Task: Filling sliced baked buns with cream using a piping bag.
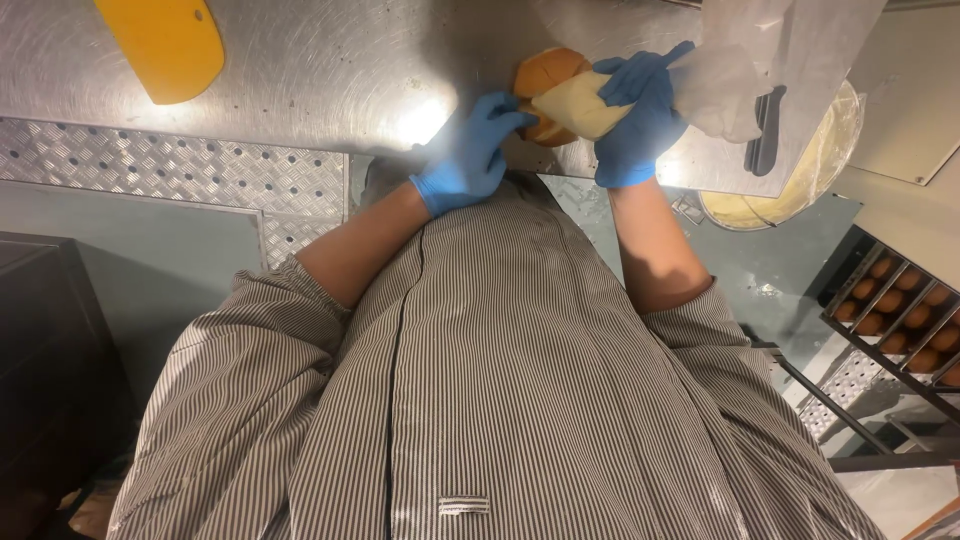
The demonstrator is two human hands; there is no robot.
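- While left hand [470,150] is steadying the bun [545,85] at the steel table [300,70] edge, fingers curled against it
- right hand [640,120] is squeezing the piping bag [600,100], fingers wrapped tight
- filling step seemingly underway; next calls for steady pressure

- The bun [545,75] is partly hidden. The fingers of the left hand [468,152] cover its near side, and the piping bag [585,103] covers its other side.
- The tip of the piping bag is tucked into the bun, past the fingertips of the right hand [640,120], so it can't be seen.
- The yellow scraper [165,45], far off from the left fingers, is cut off by the top edge.
- The tray of buns [895,310], well away from the right fingers, runs off the side edge.
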